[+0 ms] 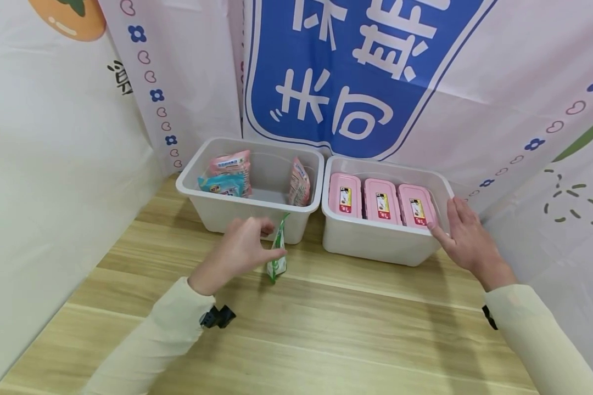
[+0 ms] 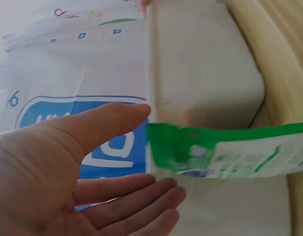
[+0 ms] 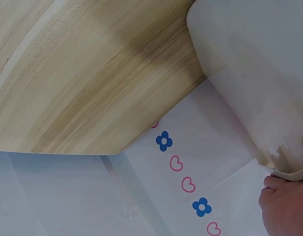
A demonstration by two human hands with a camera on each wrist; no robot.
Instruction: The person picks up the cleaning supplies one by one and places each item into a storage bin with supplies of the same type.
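In the head view my left hand [image 1: 242, 249] is beside a small green-and-white packet [image 1: 278, 258], in front of the left plastic bin [image 1: 247, 206]. The left wrist view shows the thumb and fingers spread apart, with the packet [image 2: 240, 152] just past the fingertips and no clear pinch on it. My right hand [image 1: 469, 241] rests at the right front corner of the right bin [image 1: 375, 241], thumb near the front rim and fingers along the side. Only part of this hand [image 3: 289, 206] shows in the right wrist view, at the bin's rim.
Inside the left bin are pink packets [image 1: 300, 184] and a blue packet [image 1: 222, 185]. Several pink lidded boxes [image 1: 382, 202] stand in a row in the right bin. Both bins sit on a wood-grain table [image 1: 326, 329], against a printed cloth backdrop [image 1: 188, 71].
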